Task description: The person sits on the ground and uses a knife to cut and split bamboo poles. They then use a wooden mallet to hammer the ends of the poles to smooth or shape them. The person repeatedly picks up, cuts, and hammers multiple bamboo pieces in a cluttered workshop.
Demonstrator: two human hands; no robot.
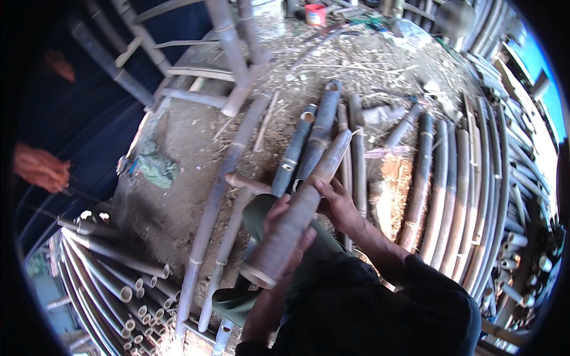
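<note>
A thick brown bamboo pole (284, 242) lies slantwise over my lap, its cut end toward me at the lower left and its other end pointing away to the upper right. My left hand (305, 241) is closed around the near half from beneath, so much of its palm is hidden. Farther along, by a node, my right hand (339, 206) grips the pole with the thumb on top. The near part of the pole is slightly blurred. Just beyond it, several dark bamboo poles (321, 132) lie on the ground, some with open ends showing.
Long bamboo poles (439, 196) lie side by side on the right. A bundle of hollow poles (116, 276) fills the lower left. A bamboo frame (228, 44) stands at the upper left, and a red bucket (315, 15) sits at the back. Scraps litter the dirt floor.
</note>
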